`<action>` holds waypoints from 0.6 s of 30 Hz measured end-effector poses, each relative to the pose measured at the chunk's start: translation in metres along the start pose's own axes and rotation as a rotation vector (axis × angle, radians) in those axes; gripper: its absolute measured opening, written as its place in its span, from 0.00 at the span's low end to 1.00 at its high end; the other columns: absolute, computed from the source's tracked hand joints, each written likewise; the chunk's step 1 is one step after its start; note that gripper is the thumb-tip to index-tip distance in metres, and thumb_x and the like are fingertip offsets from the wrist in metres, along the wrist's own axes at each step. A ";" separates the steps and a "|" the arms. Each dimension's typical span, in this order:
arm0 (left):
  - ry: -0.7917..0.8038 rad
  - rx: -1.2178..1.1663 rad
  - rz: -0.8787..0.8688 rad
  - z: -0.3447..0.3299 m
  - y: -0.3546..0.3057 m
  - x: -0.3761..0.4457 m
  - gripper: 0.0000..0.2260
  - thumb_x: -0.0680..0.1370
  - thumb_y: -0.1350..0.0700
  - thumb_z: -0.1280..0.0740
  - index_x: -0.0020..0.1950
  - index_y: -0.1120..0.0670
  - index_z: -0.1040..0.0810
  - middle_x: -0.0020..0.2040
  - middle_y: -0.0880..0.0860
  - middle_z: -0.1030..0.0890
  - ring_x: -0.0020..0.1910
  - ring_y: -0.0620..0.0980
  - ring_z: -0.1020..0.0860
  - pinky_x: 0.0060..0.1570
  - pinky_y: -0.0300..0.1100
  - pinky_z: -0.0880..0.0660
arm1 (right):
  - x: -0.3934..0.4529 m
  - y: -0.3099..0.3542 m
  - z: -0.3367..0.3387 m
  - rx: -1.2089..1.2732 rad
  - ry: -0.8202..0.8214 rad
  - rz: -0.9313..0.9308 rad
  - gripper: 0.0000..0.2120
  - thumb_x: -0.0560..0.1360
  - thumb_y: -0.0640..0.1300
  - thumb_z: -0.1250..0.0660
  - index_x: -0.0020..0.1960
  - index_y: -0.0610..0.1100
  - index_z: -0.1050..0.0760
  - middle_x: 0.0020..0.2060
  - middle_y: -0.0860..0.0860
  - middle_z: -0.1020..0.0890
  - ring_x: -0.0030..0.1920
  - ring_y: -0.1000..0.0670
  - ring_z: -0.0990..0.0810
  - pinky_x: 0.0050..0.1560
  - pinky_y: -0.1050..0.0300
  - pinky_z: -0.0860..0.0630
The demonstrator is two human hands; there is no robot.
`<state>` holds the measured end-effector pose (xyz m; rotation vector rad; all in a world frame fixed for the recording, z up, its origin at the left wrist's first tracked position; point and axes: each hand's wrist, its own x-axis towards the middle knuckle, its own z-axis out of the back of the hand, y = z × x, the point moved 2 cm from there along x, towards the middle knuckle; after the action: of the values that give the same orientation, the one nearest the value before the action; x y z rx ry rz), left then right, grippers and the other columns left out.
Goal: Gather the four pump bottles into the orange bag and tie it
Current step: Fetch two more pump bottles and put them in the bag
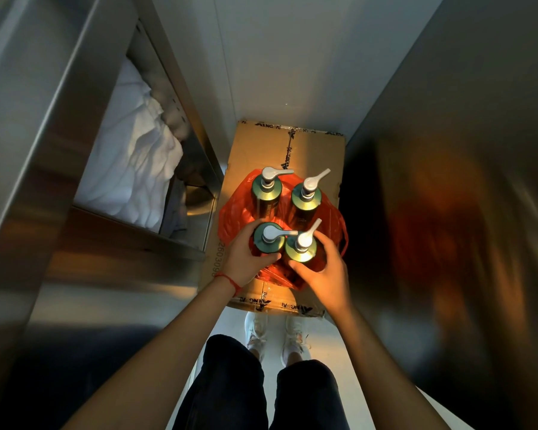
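Four green pump bottles with white pump heads stand upright on a spread-out orange bag (236,209) atop a cardboard box (317,156). The far left bottle (266,189) and far right bottle (306,197) stand free. My left hand (249,254) wraps around the near left bottle (269,240). My right hand (323,271) grips the near right bottle (302,248). The two near bottles stand side by side, almost touching. The bag lies flat around and under the bottles, with a handle loop at the right (343,243).
A stainless steel cabinet (59,150) stands on the left, its open compartment holding white linen (131,169). A steel wall (463,181) closes the right side. The white floor (280,72) runs ahead beyond the box. My legs and white shoes (277,336) are below.
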<state>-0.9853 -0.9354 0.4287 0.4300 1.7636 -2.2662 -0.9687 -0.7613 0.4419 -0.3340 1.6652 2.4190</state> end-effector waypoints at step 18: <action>-0.133 -0.158 0.171 0.039 -0.001 -0.016 0.26 0.70 0.59 0.29 0.67 0.53 0.32 0.64 0.51 0.28 0.62 0.50 0.29 0.60 0.47 0.31 | -0.007 -0.005 0.036 0.236 -0.245 -0.206 0.19 0.73 0.38 0.34 0.64 0.42 0.29 0.60 0.45 0.24 0.59 0.50 0.25 0.52 0.66 0.28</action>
<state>-0.9742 -0.9730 0.4448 0.3737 1.7514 -1.9758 -0.9631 -0.7265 0.4519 -0.1562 1.6903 2.0008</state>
